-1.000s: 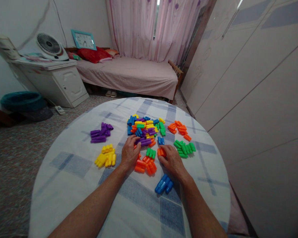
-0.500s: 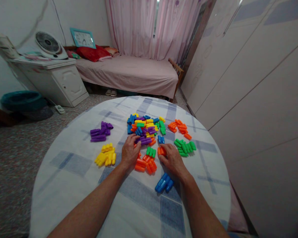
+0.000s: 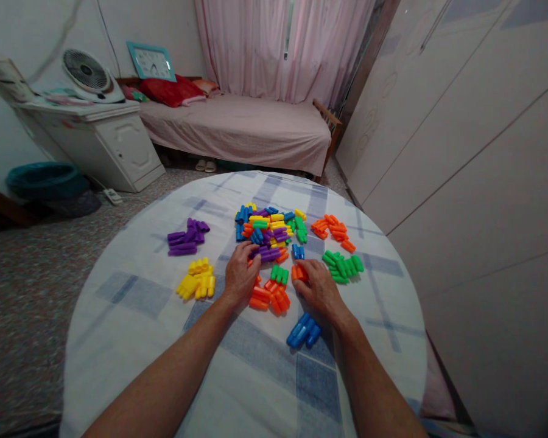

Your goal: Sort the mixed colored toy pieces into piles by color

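Resting palm-down on the cloth, your left hand (image 3: pixel 240 277) lies with fingers loosely spread, their tips touching the near edge of the mixed pile of short plastic peg blocks in many colours (image 3: pixel 269 231); it grips nothing that you can see. Your right hand (image 3: pixel 318 290) also lies flat, its fingertips curled onto a small orange plastic block (image 3: pixel 298 272), though whether it is pinched or only touched cannot be told.

Between your hands sits a cluster of orange-red blocks (image 3: pixel 269 296), just behind it a small green pair of blocks (image 3: pixel 279 274) and a little blue block (image 3: pixel 298 250). Near your right wrist lies a bundle of blue cylindrical blocks (image 3: pixel 304 331). The blocks are stubby, glossy cylinders with rounded ends, lying on their sides.

Sorted heaps ring the middle: a purple group (image 3: pixel 186 236) and a yellow group (image 3: pixel 196 281) to your left, a green group (image 3: pixel 342 266) and an orange group (image 3: pixel 333 230) to your right, each well apart from the mixed pile.

All rest on a round table under a white cloth with blue-grey checks (image 3: pixel 256 377). Beyond it stands a bed with a pink cover (image 3: pixel 242 125), pink curtains (image 3: pixel 283 48), a red pillow (image 3: pixel 171 90) and a framed clock (image 3: pixel 150 61). A white cabinet (image 3: pixel 105 143) at left carries a small fan (image 3: pixel 89 73); a teal basin (image 3: pixel 41 180) sits on the speckled floor (image 3: pixel 22 280). Pale wardrobe doors (image 3: pixel 475 134) fill your right side.
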{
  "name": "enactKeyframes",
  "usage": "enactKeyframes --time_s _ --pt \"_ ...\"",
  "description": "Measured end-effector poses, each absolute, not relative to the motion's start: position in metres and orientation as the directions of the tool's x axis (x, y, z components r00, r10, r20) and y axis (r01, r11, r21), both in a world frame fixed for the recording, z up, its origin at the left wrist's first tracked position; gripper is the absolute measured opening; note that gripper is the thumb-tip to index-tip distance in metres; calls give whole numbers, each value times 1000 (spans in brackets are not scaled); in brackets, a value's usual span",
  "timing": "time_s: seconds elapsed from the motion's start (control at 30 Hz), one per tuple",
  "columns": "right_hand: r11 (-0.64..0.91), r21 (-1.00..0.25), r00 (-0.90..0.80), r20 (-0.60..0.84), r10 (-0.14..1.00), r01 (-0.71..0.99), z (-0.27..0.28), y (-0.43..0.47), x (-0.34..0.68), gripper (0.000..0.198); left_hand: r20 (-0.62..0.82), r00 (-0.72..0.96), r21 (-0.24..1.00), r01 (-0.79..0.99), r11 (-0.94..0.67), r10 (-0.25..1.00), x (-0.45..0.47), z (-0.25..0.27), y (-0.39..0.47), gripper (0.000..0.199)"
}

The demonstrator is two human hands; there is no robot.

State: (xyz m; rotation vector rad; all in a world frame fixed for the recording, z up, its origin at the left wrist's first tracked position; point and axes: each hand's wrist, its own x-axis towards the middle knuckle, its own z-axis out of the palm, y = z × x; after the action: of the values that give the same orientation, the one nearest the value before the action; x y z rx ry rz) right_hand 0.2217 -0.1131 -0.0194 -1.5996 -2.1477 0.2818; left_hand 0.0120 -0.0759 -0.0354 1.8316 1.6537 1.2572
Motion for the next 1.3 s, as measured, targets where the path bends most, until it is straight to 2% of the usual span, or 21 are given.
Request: enactKeyframes --time_s 1.3 --pt "329 -416 -247 238 939 848 -18 -114 222 38 377 -84 755 604 -254 922 12 -34 -77 25"
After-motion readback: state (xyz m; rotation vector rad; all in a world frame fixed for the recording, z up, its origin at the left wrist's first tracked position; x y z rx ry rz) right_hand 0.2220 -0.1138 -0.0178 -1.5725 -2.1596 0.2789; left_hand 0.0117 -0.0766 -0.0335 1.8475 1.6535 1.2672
